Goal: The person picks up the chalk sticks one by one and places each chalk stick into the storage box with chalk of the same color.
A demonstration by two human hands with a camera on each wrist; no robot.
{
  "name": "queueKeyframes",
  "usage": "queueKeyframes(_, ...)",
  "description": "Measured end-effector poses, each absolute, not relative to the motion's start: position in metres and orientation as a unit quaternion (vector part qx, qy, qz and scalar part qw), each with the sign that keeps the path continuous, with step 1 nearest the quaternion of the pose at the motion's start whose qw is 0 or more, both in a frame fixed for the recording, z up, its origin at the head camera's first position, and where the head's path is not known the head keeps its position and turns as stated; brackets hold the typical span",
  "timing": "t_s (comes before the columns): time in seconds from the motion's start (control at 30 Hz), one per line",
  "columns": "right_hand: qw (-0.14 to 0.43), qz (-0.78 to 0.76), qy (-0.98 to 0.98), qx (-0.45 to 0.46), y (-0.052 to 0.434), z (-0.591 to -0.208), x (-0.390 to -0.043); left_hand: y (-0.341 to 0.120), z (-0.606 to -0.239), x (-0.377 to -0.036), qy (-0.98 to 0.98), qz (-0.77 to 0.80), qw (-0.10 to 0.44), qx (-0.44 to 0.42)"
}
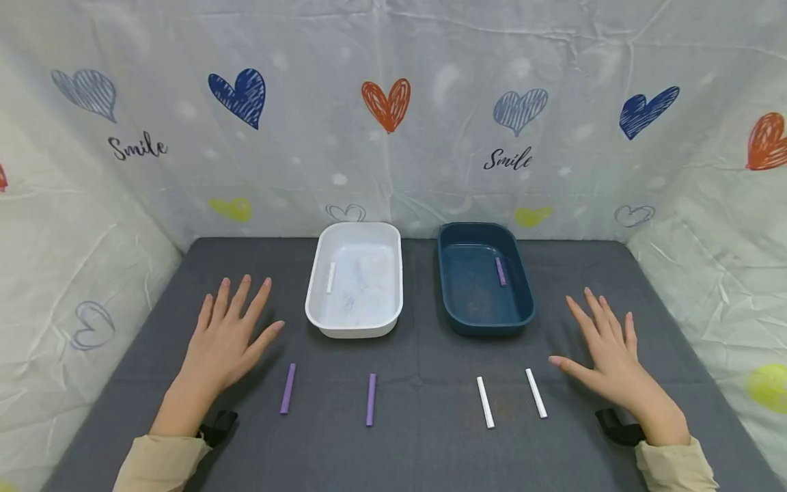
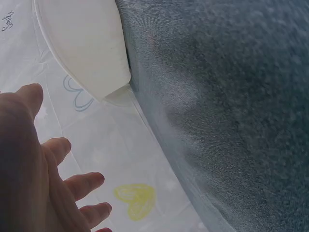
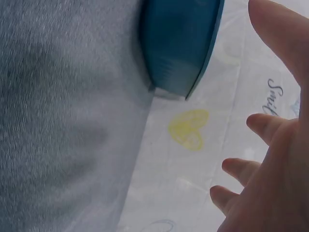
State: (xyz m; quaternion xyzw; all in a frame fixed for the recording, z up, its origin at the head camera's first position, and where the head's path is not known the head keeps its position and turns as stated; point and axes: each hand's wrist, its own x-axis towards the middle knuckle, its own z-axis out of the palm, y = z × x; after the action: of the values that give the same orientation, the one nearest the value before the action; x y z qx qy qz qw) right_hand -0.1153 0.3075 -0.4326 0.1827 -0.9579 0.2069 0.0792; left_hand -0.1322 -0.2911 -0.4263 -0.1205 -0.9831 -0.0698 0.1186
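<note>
My left hand (image 1: 224, 345) is spread over the left part of the table, fingers straight and holding nothing. My right hand (image 1: 615, 365) is likewise spread on the right side, with nothing in it. Nearest the left hand lies a purple chalk stick (image 1: 287, 389); a second purple chalk stick (image 1: 371, 400) lies to its right. Toward the right hand lie two white sticks, a nearer white chalk stick (image 1: 536, 393) and another white chalk stick (image 1: 485, 402). Inside the white tub (image 1: 354, 328) rests a white stick (image 1: 330, 278). The dark blue tub (image 1: 488, 325) holds a purple stick (image 1: 501, 271).
Both tubs stand side by side at the back of the grey-covered table (image 1: 424, 451). Behind them hangs a white curtain (image 1: 307, 157) printed with hearts, which also runs along both sides. Each wrist wears a black band, such as the left band (image 1: 218, 428).
</note>
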Motion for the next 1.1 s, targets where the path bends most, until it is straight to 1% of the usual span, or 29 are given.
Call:
queueKeyframes(0.6,0.071,0.258,-0.932,0.244,0.286,-0.444,-0.113,-0.283,-0.420,-0.137,-0.984,-0.076,0.107,-0.123)
queueKeyframes(0.93,0.099,0.269,-0.917,0.277,0.271,-0.444,-0.107,-0.279,-0.417,-0.141,-0.982,-0.075,0.112,-0.129)
queueKeyframes(1.1,0.083,0.272,-0.918,0.278,0.265,-0.443,-0.104,-0.277,-0.418,-0.142,-0.983,-0.075,0.109,-0.129)
